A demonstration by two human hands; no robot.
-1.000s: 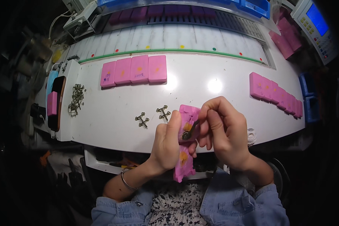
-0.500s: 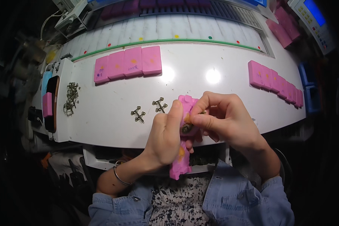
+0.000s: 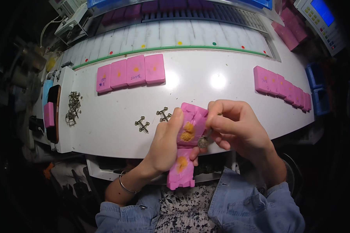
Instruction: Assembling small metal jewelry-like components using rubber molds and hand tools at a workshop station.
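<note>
My left hand (image 3: 164,141) grips a pink rubber mould (image 3: 195,117), its thumb along the left edge. The mould is spread open, and its other half (image 3: 181,166) hangs below toward me. Both inner faces show yellow-stained hollows. At the mould's right edge, my right hand (image 3: 239,128) has thumb and fingertips pinched on a small grey-green moulded piece (image 3: 203,141), whose rounded end shows below the fingers. The rest of that piece is hidden. Just left of the mould, two dark branched pieces (image 3: 142,124) (image 3: 164,114) lie on the white table.
Several closed pink moulds (image 3: 136,72) stand in a row at the back left, with another row (image 3: 282,85) at the right. Green-brown scraps (image 3: 73,108) lie by a phone (image 3: 53,112) at the left. A green-edged rack (image 3: 163,35) spans the back.
The grey-green piece has come out of the mould's hollow toward the right, in my right hand. The mould's inner face now shows more openly, and its lower half has shifted slightly left.
</note>
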